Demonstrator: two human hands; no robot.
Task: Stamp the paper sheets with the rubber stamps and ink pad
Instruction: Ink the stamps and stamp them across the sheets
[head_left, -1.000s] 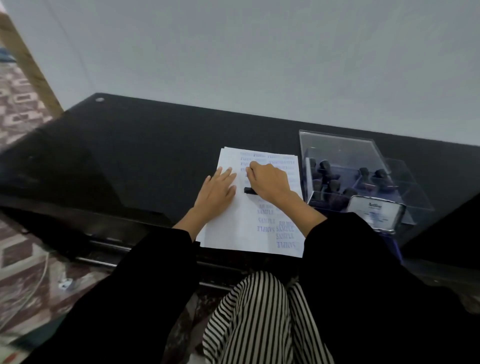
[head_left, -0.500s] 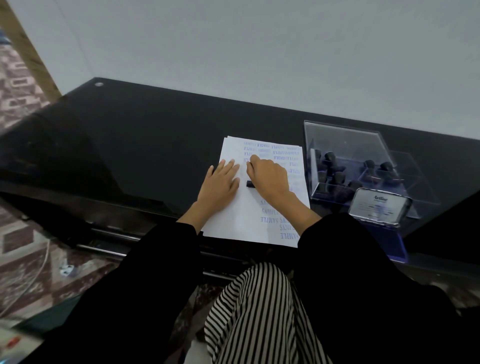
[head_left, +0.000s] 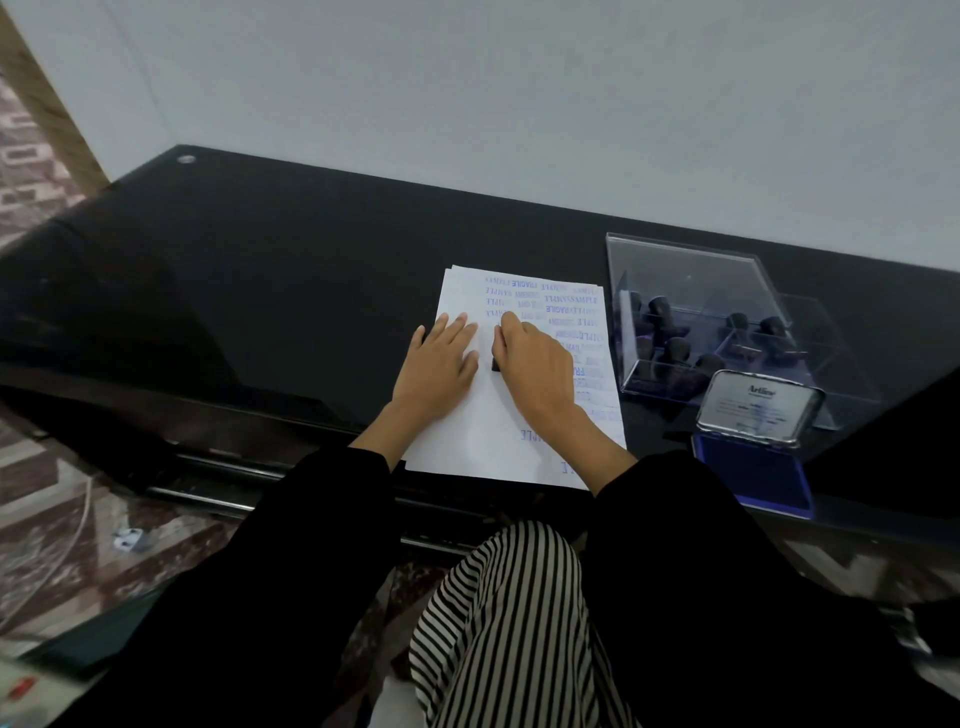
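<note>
The fingers (head_left: 506, 326) of the right hand (head_left: 535, 374) are curled down round a small dark stamp (head_left: 495, 362), of which only one end shows at the thumb side; the stamp is pressed onto the top of the paper sheets (head_left: 467, 441), about midway down the page. Just beside it, the fingers (head_left: 457, 328) of the left hand (head_left: 439, 364) lie straight and slightly spread, flat on the left part of the sheets, holding nothing; the two hands are close but do not touch. The sheets form a thin stack near the front edge of a black glossy table (head_left: 260, 291); blue stamped words fill the far end and run down the right side, while the left and near parts are bare white. To the right of the stack stands a clear box (head_left: 685, 280) with several dark round-handled stamps (head_left: 678, 349) inside; how many there are I cannot tell. In front of the box the ink pad (head_left: 753, 480) lies open near the table edge, its blue pad facing up and its silver lid (head_left: 759, 410) raised behind it. Black sleeves (head_left: 322, 545) cover both arms up to the wrists; striped trousers (head_left: 519, 623) show between them; a pale wall (head_left: 467, 104) rises behind the table and a patterned floor (head_left: 31, 171) with a pale cable (head_left: 57, 566) lies on the left.
</note>
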